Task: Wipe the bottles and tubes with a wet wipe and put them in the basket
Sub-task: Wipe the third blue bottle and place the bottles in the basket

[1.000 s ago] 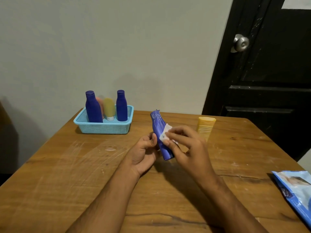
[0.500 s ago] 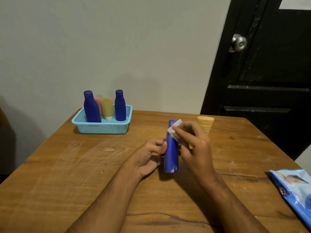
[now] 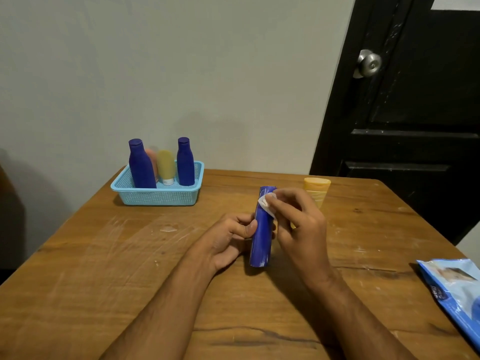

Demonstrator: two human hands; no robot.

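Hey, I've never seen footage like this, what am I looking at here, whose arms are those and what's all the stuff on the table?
This is filmed by a camera worn on a person's head, looking down at their own bare hands. No machine is involved. The left hand grips a blue tube held upright over the wooden table. The right hand pinches a white wet wipe against the tube's top. Behind it stands a yellow tube. The light blue basket holds two blue bottles and two smaller tubes. A wipes packet lies at the right edge.
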